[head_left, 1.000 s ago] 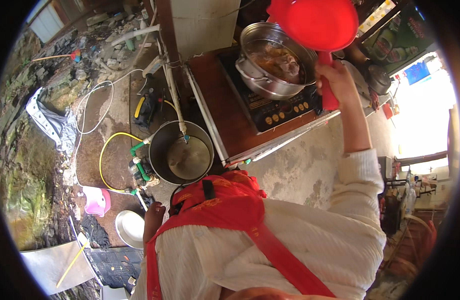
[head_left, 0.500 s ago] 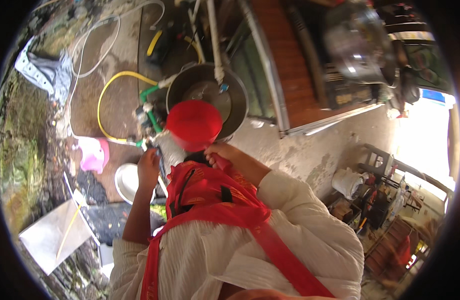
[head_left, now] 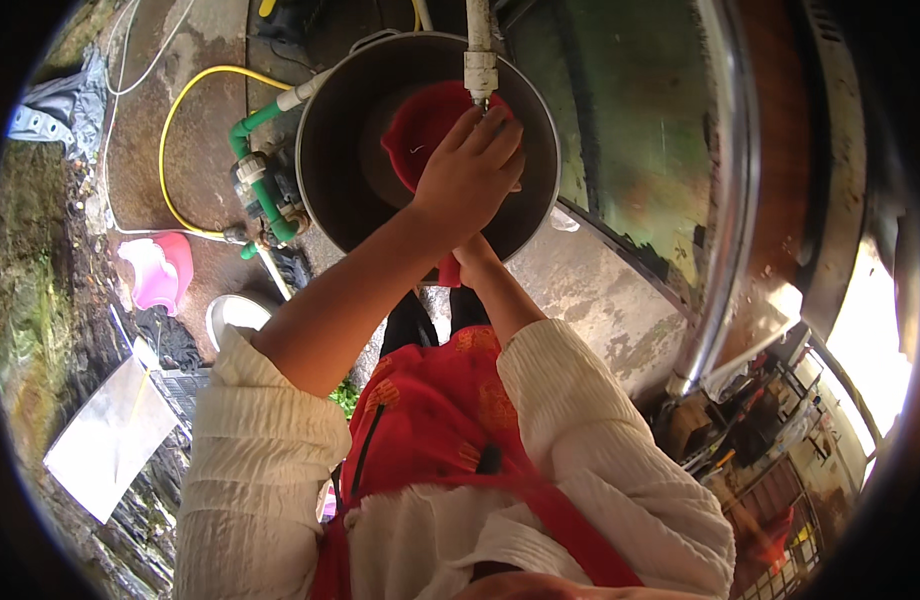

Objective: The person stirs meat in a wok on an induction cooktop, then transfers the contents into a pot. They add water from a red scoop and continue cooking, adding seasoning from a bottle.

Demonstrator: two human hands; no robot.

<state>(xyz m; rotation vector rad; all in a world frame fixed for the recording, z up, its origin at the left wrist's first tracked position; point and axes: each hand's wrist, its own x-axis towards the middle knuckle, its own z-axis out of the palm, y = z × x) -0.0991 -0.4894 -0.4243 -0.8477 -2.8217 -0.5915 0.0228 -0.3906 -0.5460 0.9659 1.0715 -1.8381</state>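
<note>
A red plastic dipper [head_left: 412, 135] is held inside a large dark metal pot [head_left: 332, 165], below the end of a white pipe. My right hand [head_left: 472, 256] is closed round the dipper's handle [head_left: 448, 270] at the pot's near rim. Above the dipper, my left hand [head_left: 472, 165] reaches across to the small tap [head_left: 482, 101] at the pipe's end, fingers curled about it. Those fingers hide most of the tap and part of the dipper.
Left of the pot stand green pipes with a valve [head_left: 252, 170] and a yellow hose [head_left: 164, 150]. A pink plastic piece [head_left: 165, 268] and a white basin [head_left: 235, 315] lie nearer me. To the right is a counter with a metal edge [head_left: 737, 190].
My right hand has brought the dipper over and into the pot, under the pipe. My left hand has come from beside the pot up to the tap. The view has moved closer.
</note>
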